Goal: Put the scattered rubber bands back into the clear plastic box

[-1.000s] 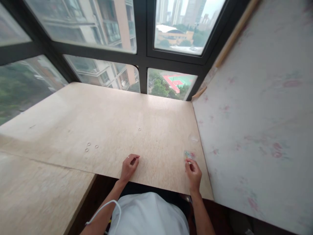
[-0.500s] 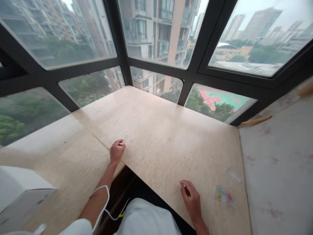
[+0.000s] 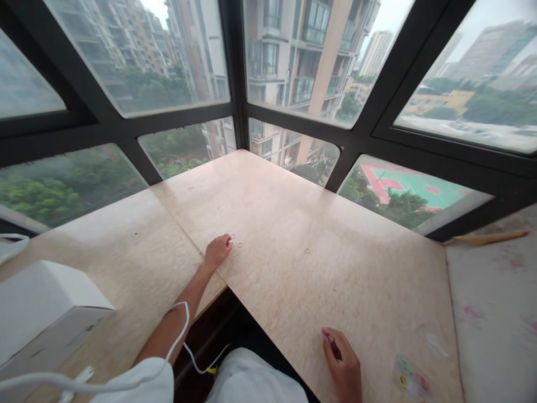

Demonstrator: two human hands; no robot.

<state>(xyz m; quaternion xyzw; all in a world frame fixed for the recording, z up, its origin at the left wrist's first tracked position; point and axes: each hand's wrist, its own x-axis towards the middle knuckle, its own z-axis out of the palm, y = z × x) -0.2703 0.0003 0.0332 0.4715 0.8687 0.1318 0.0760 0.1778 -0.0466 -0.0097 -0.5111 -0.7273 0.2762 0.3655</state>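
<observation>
My left hand [image 3: 218,252] rests on the tabletop [image 3: 268,224] with its fingers curled in, right beside a small group of thin rings. One ring [image 3: 240,244] lies just right of the fingertips and another ring [image 3: 233,237] a little behind them. A third, partly covered, shows at the fingertips; whether it is gripped I cannot make out. Farther right a single ring [image 3: 307,251] lies alone. Near the front edge my right hand [image 3: 344,361] is closed, thumb and forefinger pressed together. Anything between them is too small to tell.
A clear packet with small coloured pieces [image 3: 411,380] lies at the right, a clear and white scrap [image 3: 436,342] behind it. On the left stands a white box [image 3: 46,313]. A white cable [image 3: 184,319] crosses my left forearm. Windows border the far edges.
The view has turned to the left, so everything sits farther right. My left fingers have curled in more and cover part of the nearest ring. My right hand keeps its pinch.
</observation>
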